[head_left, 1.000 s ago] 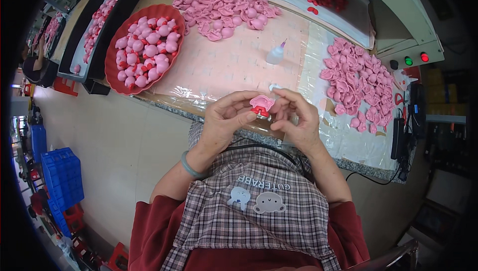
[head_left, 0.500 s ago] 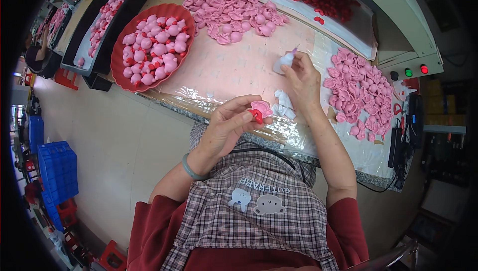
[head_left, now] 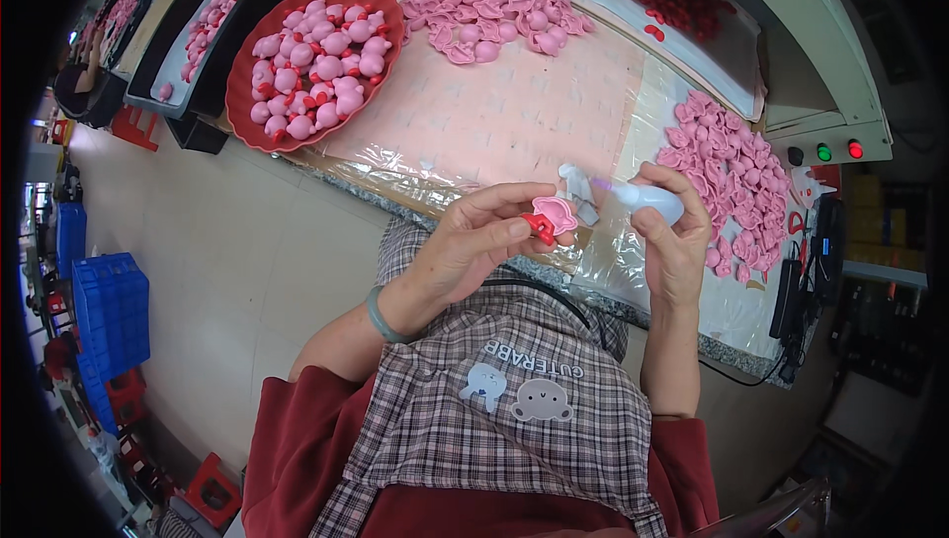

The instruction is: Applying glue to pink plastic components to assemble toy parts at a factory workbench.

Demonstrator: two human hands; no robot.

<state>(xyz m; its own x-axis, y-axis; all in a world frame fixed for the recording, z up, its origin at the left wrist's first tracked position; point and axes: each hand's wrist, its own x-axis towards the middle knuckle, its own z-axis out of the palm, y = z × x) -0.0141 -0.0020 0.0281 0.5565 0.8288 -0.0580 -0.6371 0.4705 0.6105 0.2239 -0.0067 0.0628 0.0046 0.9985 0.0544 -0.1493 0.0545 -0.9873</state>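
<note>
Pinching a hollow pink shell (head_left: 558, 213) in the left hand (head_left: 473, 241), thumb and fingers drawn tight, cup side facing up. Clasping a glossy red piece (head_left: 539, 228) in the same pinch, right against the shell's left side; hard to tell whether joined to it or merely touching.

Over to the right hand (head_left: 679, 234): gripping a pale squeeze bottle (head_left: 652, 202), thumb and forefinger curled round its body. Tipped over sideways, purple nozzle (head_left: 602, 184) pointing left at the shell, yet clearly apart from it. Too blurred at the tip to make out any drop.

Looking like the lining-up step, just ahead of applying from the bottle. Calling next, most likely, for a steady left pinch, a short leftward reach with the right hand, then a light squeeze onto the shell.

Now for the room! Working close by the table's speckled near edge (head_left: 392, 207), so with little surface below the left wrist. Watch the crumpled white tissue (head_left: 576, 192) between the hands, right by the nozzle's path. Ahead of the left hand, plenty of bare pink mat (head_left: 484, 118). Farther off to its upper left, a scalloped red bowl (head_left: 235, 93) full of pink-and-red figures. Tighter beyond the right hand, with a heap of pink pieces (head_left: 732, 177) limiting any swing that way.
</note>
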